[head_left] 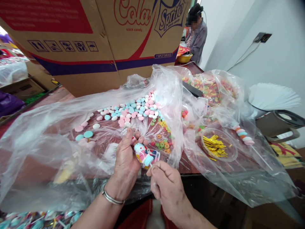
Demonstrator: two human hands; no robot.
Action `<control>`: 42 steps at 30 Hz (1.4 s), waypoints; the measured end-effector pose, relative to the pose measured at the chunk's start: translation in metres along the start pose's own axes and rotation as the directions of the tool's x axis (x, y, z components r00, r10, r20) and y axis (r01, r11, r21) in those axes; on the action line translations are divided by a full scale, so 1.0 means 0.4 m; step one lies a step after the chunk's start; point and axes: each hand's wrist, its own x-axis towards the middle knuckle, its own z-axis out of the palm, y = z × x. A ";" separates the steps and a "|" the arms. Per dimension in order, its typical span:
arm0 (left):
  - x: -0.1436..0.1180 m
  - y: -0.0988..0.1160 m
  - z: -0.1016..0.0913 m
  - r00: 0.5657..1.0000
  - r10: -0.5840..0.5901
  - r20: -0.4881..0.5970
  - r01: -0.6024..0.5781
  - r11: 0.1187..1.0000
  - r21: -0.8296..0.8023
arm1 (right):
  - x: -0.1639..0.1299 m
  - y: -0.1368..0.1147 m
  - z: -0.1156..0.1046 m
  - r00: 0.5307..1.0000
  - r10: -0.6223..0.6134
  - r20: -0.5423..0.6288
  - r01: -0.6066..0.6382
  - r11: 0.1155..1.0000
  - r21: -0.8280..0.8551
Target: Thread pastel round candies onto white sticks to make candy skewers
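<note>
My left hand (125,165), with a metal bangle on the wrist, grips a small printed wrapper with a candy skewer (144,155) of blue, white and pink discs in it. My right hand (164,184) pinches the thin stick at the skewer's lower end. Both hands hover at the near table edge, over clear plastic sheeting (47,152). Just beyond them lie loose pink, white and blue candy discs (133,111) and small coloured ring candies (162,143).
A big cardboard box (95,41) stands behind the candies. To the right are a clear bowl of gold twist ties (215,146), a finished candy skewer (243,135), a bag of ring candies (209,87) and white sticks (271,95). Another person (196,31) stands at the back.
</note>
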 end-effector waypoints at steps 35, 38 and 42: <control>-0.039 -0.062 -0.018 0.984 0.051 0.169 -0.072 0.990 0.123 | 0.034 -0.024 -0.026 0.998 -0.058 0.009 0.058 0.994 -0.091; -0.027 -0.033 -0.023 0.981 -0.006 0.196 -0.012 0.996 0.089 | 0.031 -0.042 -0.036 0.996 0.046 0.081 -0.055 0.993 0.109; -0.006 0.005 -0.023 0.962 -0.077 0.260 0.063 0.996 0.061 | 0.033 -0.056 -0.046 0.954 0.127 0.272 -0.212 0.926 0.312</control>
